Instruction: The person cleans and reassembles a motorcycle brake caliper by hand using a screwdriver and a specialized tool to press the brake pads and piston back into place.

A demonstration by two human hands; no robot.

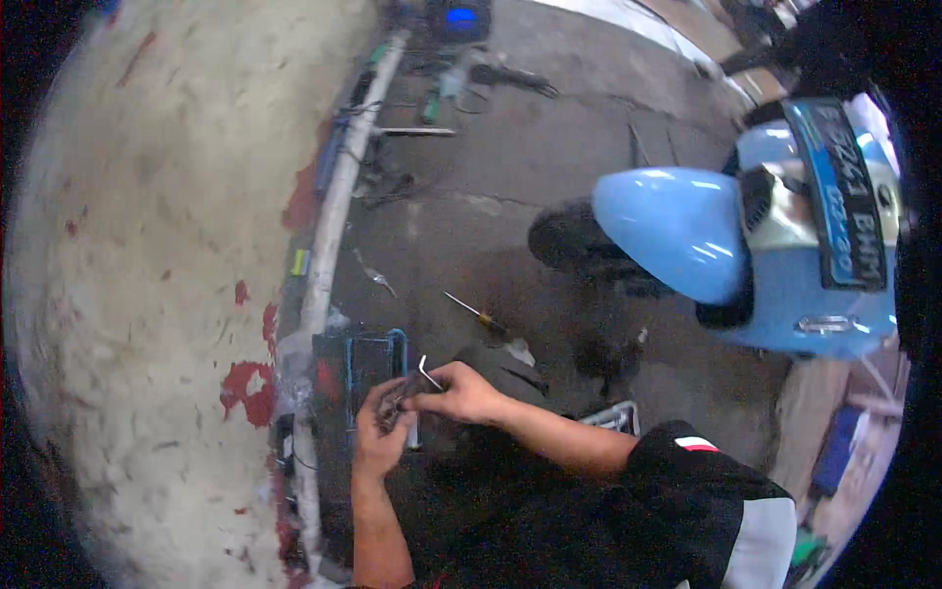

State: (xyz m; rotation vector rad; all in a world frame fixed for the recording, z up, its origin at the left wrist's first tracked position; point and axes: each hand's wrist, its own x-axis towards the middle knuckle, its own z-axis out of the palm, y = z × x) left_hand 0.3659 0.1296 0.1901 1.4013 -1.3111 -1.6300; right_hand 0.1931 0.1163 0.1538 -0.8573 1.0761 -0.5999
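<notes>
My left hand (375, 432) is closed around a small dark metal part (391, 401), its fingers curled under it. My right hand (463, 395) meets it from the right, with thumb and fingers pinched on the same part. A bright, thin, bent metal end (426, 370) sticks up beside the right fingers; blur hides whether it belongs to the part. Just beyond the hands, near the wall's foot, stands a blue wire-framed basket or rack (377, 344). On the floor ahead lies a screwdriver (478, 314) with a yellow and black handle.
A light blue scooter (677, 231) stands at the right, its dark front wheel (569, 238) on the floor. A white pipe (334, 211) runs along the stained pale wall (167, 245) at the left. Cables and tools (446, 93) lie farther ahead. A metal-framed item (616, 417) sits beyond my right forearm.
</notes>
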